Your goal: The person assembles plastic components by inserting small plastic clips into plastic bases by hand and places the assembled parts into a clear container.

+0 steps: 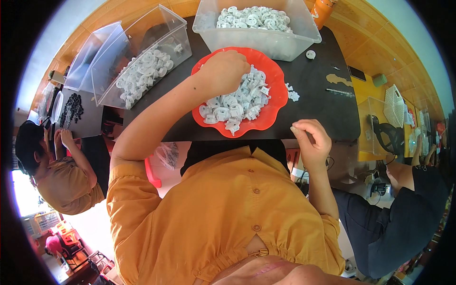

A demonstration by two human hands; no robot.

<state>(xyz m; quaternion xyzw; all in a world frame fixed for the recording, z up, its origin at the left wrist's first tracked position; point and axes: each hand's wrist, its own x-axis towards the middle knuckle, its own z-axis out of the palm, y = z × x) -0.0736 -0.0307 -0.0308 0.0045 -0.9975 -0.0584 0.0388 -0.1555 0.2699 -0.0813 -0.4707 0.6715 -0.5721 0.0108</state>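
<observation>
A red bowl (pixel 277 102) with a wavy rim stands before me, heaped with small white plastic parts (pixel 237 107). My left hand (pixel 227 71) is over the bowl's far left side, its fingers curled down toward the pile. Its fingertips are hidden, so what they grip cannot be made out. Right of the bowl, by the table's near edge, my right hand (pixel 312 138) is raised with thumb and forefinger drawn together. Anything between those tips is too small to name. A few white pieces (pixel 293 93) lie on the table beside the bowl.
Behind the bowl, a translucent bin (pixel 266 42) holds more white parts. Another clear bin (pixel 161 35) with white parts leans at left. One round white piece (pixel 310 54) and an orange bottle (pixel 324 10) are at the far right. People sit on both sides; black parts (pixel 72 109) lie leftward.
</observation>
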